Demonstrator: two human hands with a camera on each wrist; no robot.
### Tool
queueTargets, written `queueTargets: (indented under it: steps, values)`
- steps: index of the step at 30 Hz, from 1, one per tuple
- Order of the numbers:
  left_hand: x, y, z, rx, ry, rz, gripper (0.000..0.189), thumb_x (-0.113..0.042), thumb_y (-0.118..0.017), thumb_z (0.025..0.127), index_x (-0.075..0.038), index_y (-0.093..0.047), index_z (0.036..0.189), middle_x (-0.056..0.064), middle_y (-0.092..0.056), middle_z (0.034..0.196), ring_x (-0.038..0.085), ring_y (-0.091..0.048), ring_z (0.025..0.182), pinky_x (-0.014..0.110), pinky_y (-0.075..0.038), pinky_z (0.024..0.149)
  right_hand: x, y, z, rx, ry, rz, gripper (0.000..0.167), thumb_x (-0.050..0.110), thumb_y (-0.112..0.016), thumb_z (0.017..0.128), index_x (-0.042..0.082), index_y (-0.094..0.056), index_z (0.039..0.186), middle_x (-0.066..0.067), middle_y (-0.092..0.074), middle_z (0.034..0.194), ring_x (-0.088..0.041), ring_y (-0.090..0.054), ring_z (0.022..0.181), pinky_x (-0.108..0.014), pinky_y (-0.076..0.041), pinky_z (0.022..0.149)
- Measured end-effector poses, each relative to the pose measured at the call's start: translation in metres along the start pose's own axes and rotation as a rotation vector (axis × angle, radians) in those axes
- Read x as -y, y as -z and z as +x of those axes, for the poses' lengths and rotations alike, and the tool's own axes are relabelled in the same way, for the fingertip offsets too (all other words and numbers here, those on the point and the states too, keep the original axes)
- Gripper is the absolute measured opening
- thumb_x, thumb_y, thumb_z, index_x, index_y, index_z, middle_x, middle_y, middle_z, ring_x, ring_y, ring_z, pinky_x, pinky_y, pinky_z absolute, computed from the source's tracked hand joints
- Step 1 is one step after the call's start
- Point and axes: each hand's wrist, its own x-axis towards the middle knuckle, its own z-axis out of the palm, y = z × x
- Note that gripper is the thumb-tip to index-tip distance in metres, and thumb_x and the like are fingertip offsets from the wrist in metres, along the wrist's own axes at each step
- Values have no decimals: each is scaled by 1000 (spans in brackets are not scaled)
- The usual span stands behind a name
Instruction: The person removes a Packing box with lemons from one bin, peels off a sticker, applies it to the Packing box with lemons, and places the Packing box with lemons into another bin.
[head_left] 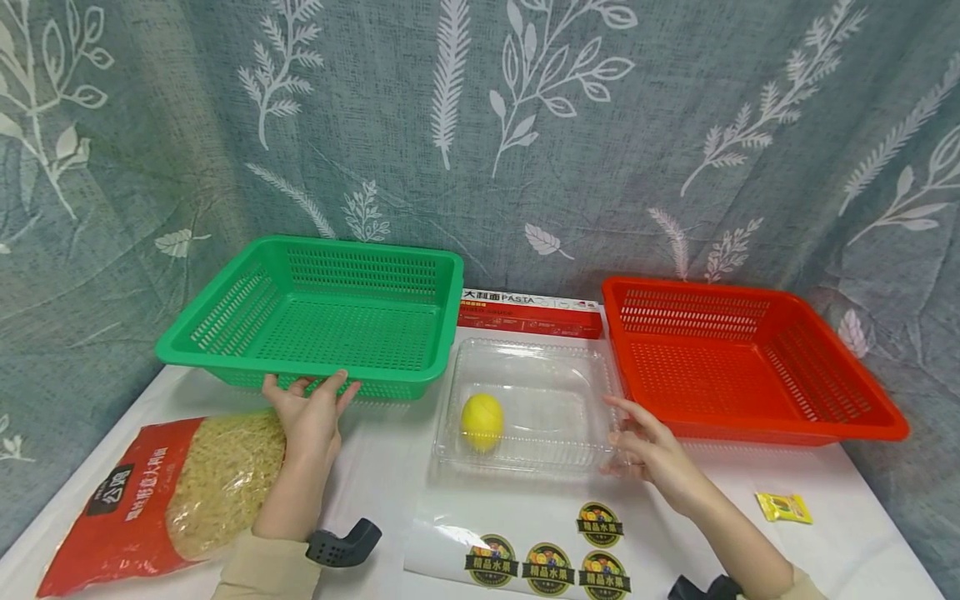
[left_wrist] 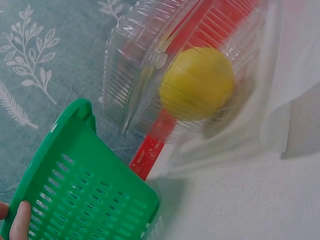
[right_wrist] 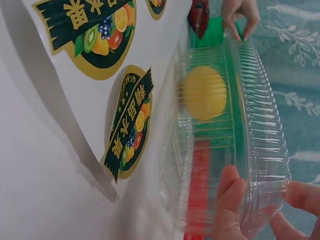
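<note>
"Fingers of our right hand [head_left: 660,462] pinch the right end of a clear container [head_left: 540,439]; how do they sit?"

"We can hardly tell from the head view. The right wrist view gives us fingers on two faces of the plastic, with a gap between them."

"And our left hand [head_left: 306,417]?"

"It grips the near rim of a green basket [head_left: 300,365]. The left wrist view catches only two digits there, one against the outer wall; the head view gives us the whole hand."

"Where do we find the yellow fruit [head_left: 482,421]?"

"Inside the container, toward its left end. Both wrist views show us the ribbed plastic in front of it."

"Farther out?"

"We have a red basket [head_left: 750,427] beside the container, a pasta box [head_left: 528,318] behind it, and a red bag of pasta [head_left: 142,508] by our left forearm. Only the head view shows us a small yellow packet [head_left: 783,507]."

"And the surface?"

"White cloth [head_left: 375,475], with a pale sheet [head_left: 450,508] bearing round stickers [head_left: 549,569]. Their printed kiwi and orange come clear to us in the right wrist view. Behind everything hangs a grey-green curtain [head_left: 397,125] with white leaves."
</note>
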Motion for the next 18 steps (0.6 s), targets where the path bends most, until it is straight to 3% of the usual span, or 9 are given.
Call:
queueTargets:
  steps: [11, 18]
  values:
    - [3, 1, 2, 7, 2, -3, 91, 5, -51, 88, -23, 18, 141, 4, -24, 108, 17, -44, 100, 28, -48, 86, -4, 0, 0, -10, 5, -21, 55, 7, -48, 91, 5, -27, 142, -16, -28, 107, -20, -60, 69, -36, -54, 72]
    - [49, 31, 50, 34, -66, -89, 104, -8, -71, 78, -38, 7, 140, 7, -26, 113, 25, -47, 105, 35, -48, 86, -4, 0, -1, -11, -7, -34, 55, 8, -49, 91, 6, -27, 142, -17, -30, 109, -22, -63, 72, -34, -54, 72]
